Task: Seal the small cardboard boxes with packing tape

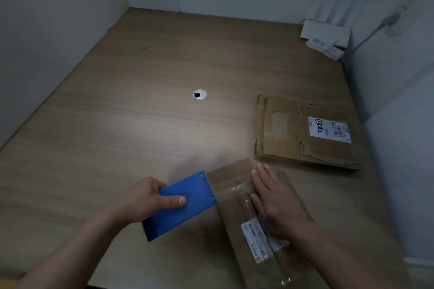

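Covering part of the cardboard box [230,178], the right hand [274,204] lies flat.

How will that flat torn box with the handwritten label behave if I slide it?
The flattened box lies flat on the desk, so it should slide, not tip. Its ragged edges suggest worn card that may flop if lifted by a corner.

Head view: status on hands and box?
Left hand grips blue tape dispenser beside the box. Right hand flat on it, pressing clear tape down. Second box lies apart, far right; nothing in the way.
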